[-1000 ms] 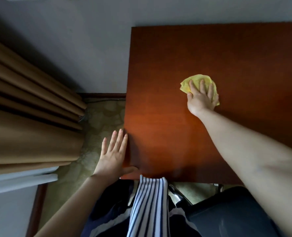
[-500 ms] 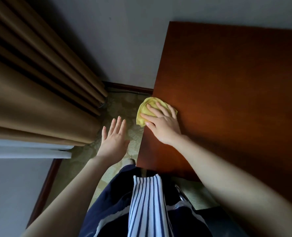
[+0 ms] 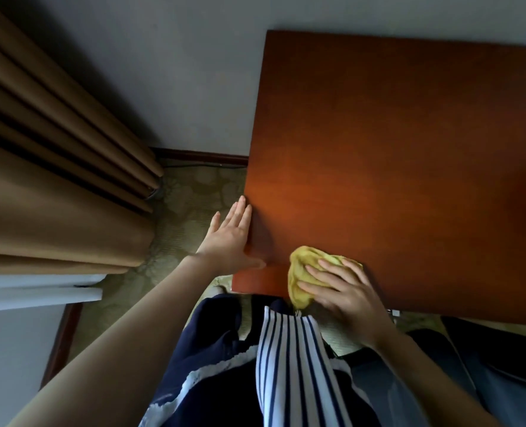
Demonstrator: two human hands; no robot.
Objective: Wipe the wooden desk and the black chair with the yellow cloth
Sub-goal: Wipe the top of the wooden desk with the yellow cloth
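Here, nearest the head camera, I count one striped garment (image 3: 289, 365) and, low right, one black chair (image 3: 501, 359). Above them, two bare hands: the right hand (image 3: 344, 297) lies fingers spread and nearly straight on the one yellow cloth (image 3: 301, 272), pressing it, bunched, onto the near left corner of the one wooden desk (image 3: 394, 149), partly over its front edge. The left hand (image 3: 229, 238), flat and holding nothing, rests along the desk's left edge, thumb on top. Farther left hangs one brown curtain (image 3: 55, 180).
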